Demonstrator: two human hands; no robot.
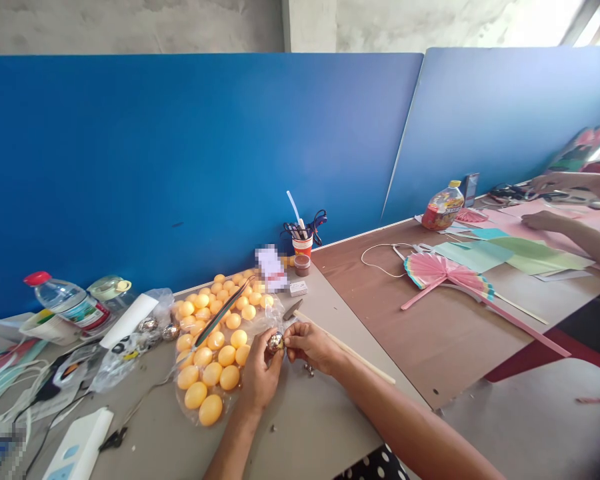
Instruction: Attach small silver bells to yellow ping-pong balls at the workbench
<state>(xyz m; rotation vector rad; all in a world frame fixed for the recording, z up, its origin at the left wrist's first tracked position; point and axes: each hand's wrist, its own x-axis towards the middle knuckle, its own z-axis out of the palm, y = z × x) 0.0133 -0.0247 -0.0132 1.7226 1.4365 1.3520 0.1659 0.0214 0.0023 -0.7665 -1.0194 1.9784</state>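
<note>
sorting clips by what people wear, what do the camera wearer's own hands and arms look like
The left hand and right hand are bare, with no gloves, rings or bracelets visible. Both forearms are bare too; no sleeves show.

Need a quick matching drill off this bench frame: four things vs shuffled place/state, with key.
1. Silver ball
2. Orange balls
3. Dark slim tool
4. Pink paper fan

A. Lying on top of the clear plastic bag
B. Spread out on the brown tabletop
C. Held in the left hand
D. Massed inside clear plastic

Pairs: 1-C, 2-D, 3-A, 4-B
</note>
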